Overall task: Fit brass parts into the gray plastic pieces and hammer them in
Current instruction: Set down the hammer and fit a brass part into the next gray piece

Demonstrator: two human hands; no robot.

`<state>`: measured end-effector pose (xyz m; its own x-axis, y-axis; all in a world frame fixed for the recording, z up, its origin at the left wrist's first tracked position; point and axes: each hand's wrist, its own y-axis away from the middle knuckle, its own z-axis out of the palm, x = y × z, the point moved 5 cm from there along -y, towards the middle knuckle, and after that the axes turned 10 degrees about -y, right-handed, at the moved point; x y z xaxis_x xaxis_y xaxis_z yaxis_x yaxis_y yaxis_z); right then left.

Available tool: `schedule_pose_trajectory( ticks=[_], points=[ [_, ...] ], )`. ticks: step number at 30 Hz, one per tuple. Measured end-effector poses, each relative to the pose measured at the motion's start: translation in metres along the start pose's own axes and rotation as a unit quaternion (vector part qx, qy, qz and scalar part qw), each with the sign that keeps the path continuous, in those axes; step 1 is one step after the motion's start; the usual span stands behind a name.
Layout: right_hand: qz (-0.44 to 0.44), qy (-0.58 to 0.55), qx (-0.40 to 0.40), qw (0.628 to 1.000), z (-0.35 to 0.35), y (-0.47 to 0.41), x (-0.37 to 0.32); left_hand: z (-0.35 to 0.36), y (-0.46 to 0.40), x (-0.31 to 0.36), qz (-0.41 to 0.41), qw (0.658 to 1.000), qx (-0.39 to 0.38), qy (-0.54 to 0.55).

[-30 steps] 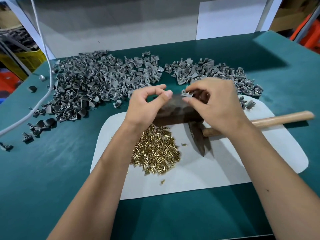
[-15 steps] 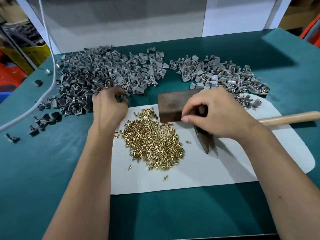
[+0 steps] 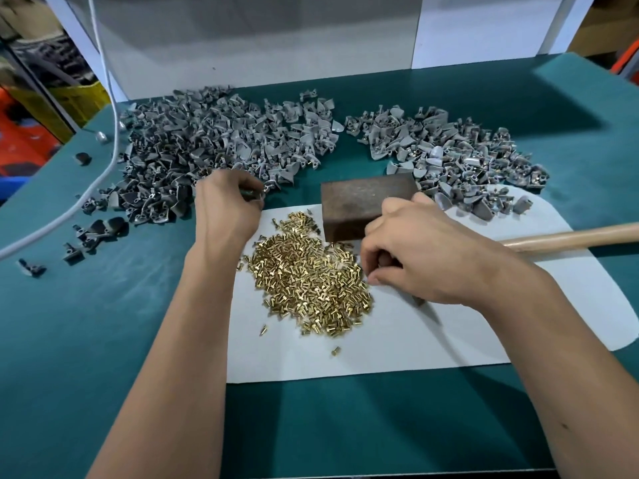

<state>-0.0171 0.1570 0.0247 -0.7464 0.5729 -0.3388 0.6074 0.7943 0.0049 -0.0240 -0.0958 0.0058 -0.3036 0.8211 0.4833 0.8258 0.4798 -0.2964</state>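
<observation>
A large heap of gray plastic pieces [image 3: 214, 143] lies at the back left, and a smaller heap [image 3: 449, 150] at the back right. My left hand [image 3: 226, 205] is at the near edge of the left heap, fingers curled round a gray piece [image 3: 257, 194]. Brass parts [image 3: 307, 274] are piled on a white sheet [image 3: 397, 344]. My right hand [image 3: 418, 257] hovers at the pile's right edge with fingers curled down; what they hold is hidden. It covers the head of the hammer [image 3: 570, 236]. A brown metal block [image 3: 359, 198] stands behind the pile.
The table is covered in green mat [image 3: 86, 323]. A white cable [image 3: 103, 160] runs down the left side, past a few stray dark gray pieces [image 3: 93, 233]. A white panel [image 3: 242, 39] stands along the back edge. Loose brass parts [image 3: 335, 350] lie near the sheet's front.
My left hand left the block for the left gray heap and took hold of a piece. My right hand came down from the block to the brass pile's right edge.
</observation>
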Motion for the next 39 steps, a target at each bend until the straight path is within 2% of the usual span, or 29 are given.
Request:
schedule_pose_trajectory(
  ticks=[2,8,13,16,18,21,23,29,39],
  points=[
    [-0.016,-0.011,0.02,1.0,0.002,-0.003,-0.005,-0.002,0.001,0.0,0.006,1.0,0.003,0.006],
    [-0.037,-0.199,0.158,0.967,0.005,-0.015,-0.022,0.002,-0.001,-0.004,-0.05,0.997,-0.025,0.044],
    [-0.043,-0.25,0.231,0.939,0.008,-0.019,-0.025,0.001,-0.004,-0.005,-0.06,0.994,-0.014,0.093],
    [-0.041,-0.246,0.27,0.93,0.006,-0.018,-0.021,0.002,-0.003,0.0,-0.042,0.991,-0.024,0.123],
    [-0.043,-0.243,0.301,0.921,0.004,-0.017,-0.019,0.005,0.001,0.005,-0.036,0.984,-0.058,0.165],
    [-0.049,-0.227,0.336,0.913,0.0,-0.015,-0.014,0.008,0.007,0.024,0.003,0.94,-0.132,0.314],
    [-0.049,-0.214,0.343,0.913,-0.002,-0.015,-0.013,0.006,0.011,0.036,0.053,0.918,-0.167,0.355],
    [-0.035,-0.209,0.369,0.905,-0.005,-0.013,-0.012,0.001,0.025,0.059,0.147,0.881,-0.262,0.366],
    [-0.023,-0.199,0.397,0.896,-0.011,-0.005,-0.01,0.001,0.027,0.061,0.15,0.881,-0.268,0.36]
  ],
)
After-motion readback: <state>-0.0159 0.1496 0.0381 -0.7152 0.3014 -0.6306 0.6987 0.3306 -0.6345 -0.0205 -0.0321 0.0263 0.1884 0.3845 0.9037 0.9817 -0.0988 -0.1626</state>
